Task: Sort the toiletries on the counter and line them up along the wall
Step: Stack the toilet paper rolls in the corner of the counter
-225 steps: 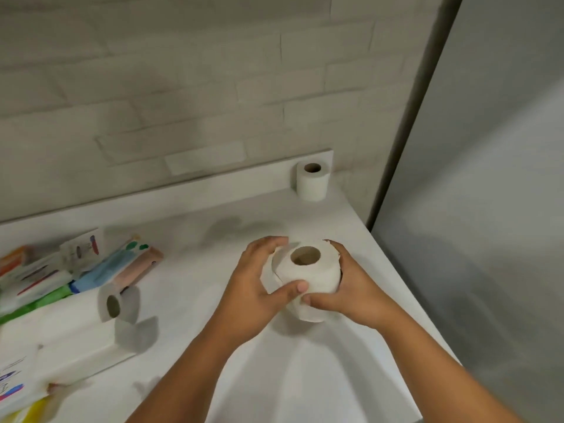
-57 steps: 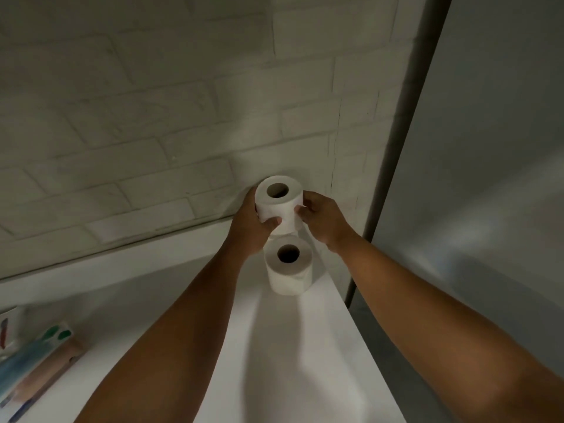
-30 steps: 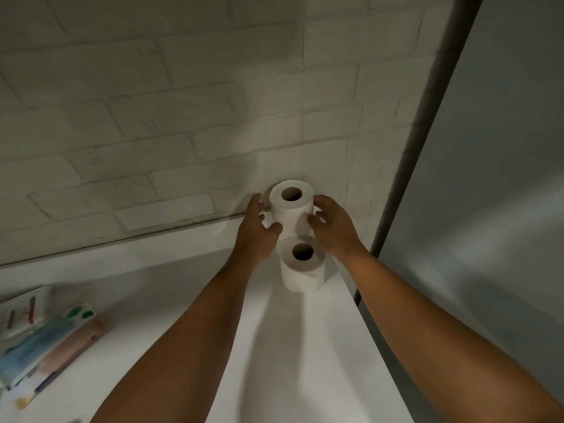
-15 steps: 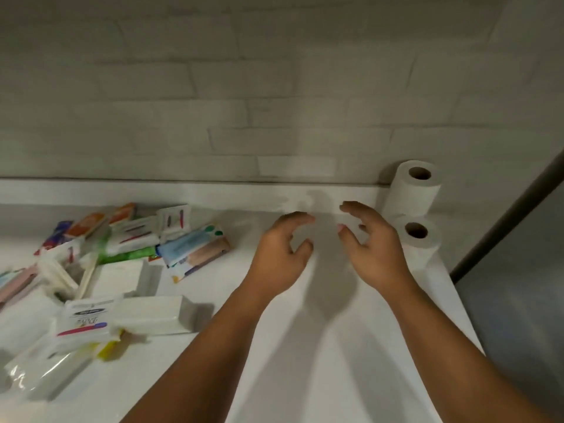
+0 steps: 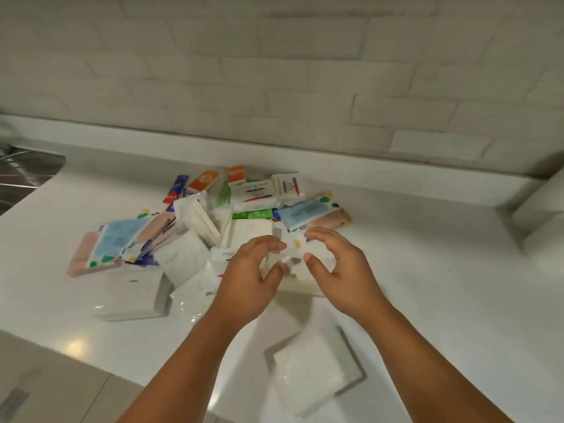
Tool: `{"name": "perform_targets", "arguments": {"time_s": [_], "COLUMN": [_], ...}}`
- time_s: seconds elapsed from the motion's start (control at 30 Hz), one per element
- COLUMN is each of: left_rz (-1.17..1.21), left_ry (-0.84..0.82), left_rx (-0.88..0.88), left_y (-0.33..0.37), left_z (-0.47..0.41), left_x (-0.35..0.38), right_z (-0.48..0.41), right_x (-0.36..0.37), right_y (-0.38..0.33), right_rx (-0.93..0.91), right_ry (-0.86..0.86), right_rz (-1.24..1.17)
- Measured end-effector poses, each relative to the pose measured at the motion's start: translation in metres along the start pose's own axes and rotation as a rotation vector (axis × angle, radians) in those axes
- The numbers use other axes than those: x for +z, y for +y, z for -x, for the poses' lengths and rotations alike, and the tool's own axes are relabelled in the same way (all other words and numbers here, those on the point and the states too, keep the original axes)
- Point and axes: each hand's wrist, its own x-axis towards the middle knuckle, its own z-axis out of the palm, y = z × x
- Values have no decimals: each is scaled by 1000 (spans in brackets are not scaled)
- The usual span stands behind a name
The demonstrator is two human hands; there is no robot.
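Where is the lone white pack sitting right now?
In the head view, the white pack lies alone near the front edge of the counter, right of centre, nearer the camera than the left hand, the right hand and the pile of toiletries.

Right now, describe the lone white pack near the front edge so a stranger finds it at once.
On the white counter below the brick wall, a pile of toiletries sits mid-counter. Nearer the front edge, between the two forearms, lies the white pack. Unlike the rest, it lies alone, clear of the pile, plain with no coloured print.
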Motion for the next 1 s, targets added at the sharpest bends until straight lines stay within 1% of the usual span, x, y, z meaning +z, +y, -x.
{"name": "perform_targets", "arguments": {"time_s": [0.1, 0.17, 0.27, 0.37, 0.43, 0.53, 0.6, 0.73, 0.9, 1.0], "left_rz": [-89, -171, -251, -261, -262, -288, -341, -444, -417, -463], "left_ry": [61, 86, 48, -7, -37, -95, -123, -141, -208, -185], "left_rx": [-11, -14, -65, -124, -131, -111, -77, -68, -89, -83], "left_y": [-40, -60, -94, -116, -124, -129, -130, -128, -127, -127], "left_z": [15, 22, 31, 35, 36, 36, 35, 31, 27, 24], "left_x": [-45, -63, -93, -105, -104, -96, -91, -82, -76, -73], "right_z": [-9, -12, -22, -27, -29, -31, -35, -45, -50, -49], "right_x": [57, 80, 118, 143, 151, 152, 151, 150, 151, 151], "right_y": [-19, -26, -34, -36, -37, -37, -37, -33, -25, -22], "right_rx": [-5, -4, 9, 3, -9, 2, 24, 40, 75, 90], "right_ry": [-71, -111, -208, -297, -316, -332, -383, -482, -448, -432], "right_rz": [24, 52, 174, 336, 436, 517, 564, 755, 793, 789]}}
